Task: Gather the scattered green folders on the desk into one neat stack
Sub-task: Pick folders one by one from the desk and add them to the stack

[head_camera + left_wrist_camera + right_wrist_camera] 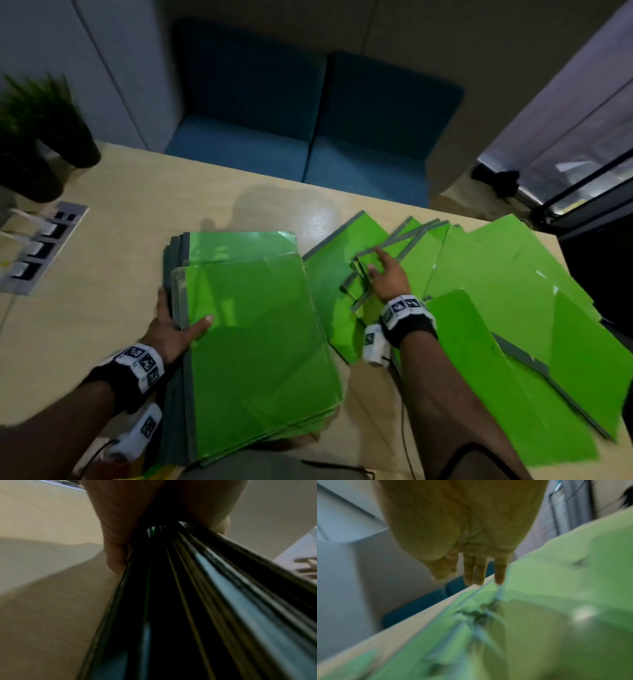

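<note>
A stack of green folders (260, 346) with grey spines lies near the desk's front, its top folders shifted toward me. My left hand (173, 325) grips the stack's spine edge, thumb on top; the left wrist view shows the layered folder edges (197, 601) pinched in that hand (120, 524). To the right, several scattered green folders (496, 281) fan out and overlap. My right hand (388, 274) hovers flat over them with its fingers straight, close above a folder's grey spine. In the right wrist view the straight fingers (479, 572) point down at the blurred green folders (556, 601).
The wooden desk (120, 246) has a power socket panel (37, 250) set in at left and two dark potted plants (44, 130) at the far left corner. A blue sofa (308, 137) stands beyond the far edge. The desk's right edge runs by a dark glass door (589, 205).
</note>
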Demonstrator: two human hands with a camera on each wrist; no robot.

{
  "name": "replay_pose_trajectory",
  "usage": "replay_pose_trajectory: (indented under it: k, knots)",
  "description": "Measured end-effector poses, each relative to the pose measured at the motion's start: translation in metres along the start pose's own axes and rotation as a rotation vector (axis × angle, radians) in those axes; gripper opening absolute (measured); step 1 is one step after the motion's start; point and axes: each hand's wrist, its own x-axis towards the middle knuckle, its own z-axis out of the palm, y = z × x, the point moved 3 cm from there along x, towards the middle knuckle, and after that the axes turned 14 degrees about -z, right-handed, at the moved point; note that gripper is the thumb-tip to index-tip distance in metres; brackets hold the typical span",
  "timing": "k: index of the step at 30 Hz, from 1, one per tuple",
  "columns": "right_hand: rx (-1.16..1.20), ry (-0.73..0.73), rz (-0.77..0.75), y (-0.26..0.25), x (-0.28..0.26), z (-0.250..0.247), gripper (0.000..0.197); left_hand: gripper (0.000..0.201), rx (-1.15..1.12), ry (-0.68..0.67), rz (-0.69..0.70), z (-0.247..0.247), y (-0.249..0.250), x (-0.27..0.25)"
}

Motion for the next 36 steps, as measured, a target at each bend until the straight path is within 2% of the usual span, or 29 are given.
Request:
replay_pose_trajectory:
  k: [2,3,5,7,9,12,15,18,21,24,27,30,33,36]
  knots:
    - [-0.239,0.193,0.232,0.070,-0.027,-0.049,0.061,0.126,-0.030,0.003,-0.020,0.001,0.000,0.002]
    - [-0.301,0.227,0.384,0.104,-0.047,-0.068,0.072,0.126,-0.037,0.001,-0.020,0.001,0.001,0.003]
    - [-0.305,0.175,0.623,0.154,-0.085,-0.086,0.103,0.124,-0.034,0.000,-0.016,-0.001,0.003,0.005]
    - [-0.286,0.073,0.686,0.187,-0.112,-0.087,0.123,0.120,-0.048,-0.009,-0.007,0.000,0.003,0.005]
    - [-0.377,-0.001,0.641,0.198,-0.125,-0.085,0.130,0.117,-0.085,-0.008,-0.010,0.000,0.003,0.005]
    - [-0.391,-0.023,0.563,0.196,-0.121,-0.089,0.125,0.113,-0.106,0.000,-0.018,0.002,0.004,0.005]
    - [-0.261,0.041,0.461,0.192,-0.108,-0.100,0.109,0.106,-0.107,0.018,-0.017,0.004,0.006,0.003]
    - [-0.321,0.109,0.317,0.182,-0.085,-0.119,0.118,0.105,-0.100,0.021,-0.016,0.004,0.006,-0.001]
    - [-0.388,-0.045,0.296,0.169,-0.064,-0.126,0.123,0.102,-0.115,0.018,-0.013,0.005,0.008,-0.005]
    - [-0.430,-0.220,0.288,0.151,-0.054,-0.118,0.107,0.096,-0.142,0.039,-0.010,0.008,0.009,-0.008]
    - [-0.589,-0.379,0.108,0.125,-0.045,-0.100,0.094,0.095,-0.157,0.044,-0.014,0.007,0.007,0.000]
    - [-0.600,-0.387,-0.008,0.115,-0.032,-0.093,0.089,0.095,-0.192,0.042,-0.010,0.007,0.003,0.006]
    - [-0.607,-0.271,0.016,0.130,-0.011,-0.112,0.092,0.097,-0.225,0.033,-0.019,0.008,0.005,0.005]
    - [-0.577,-0.252,0.161,0.153,-0.003,-0.119,0.102,0.095,-0.260,0.071,-0.053,0.008,0.001,0.009]
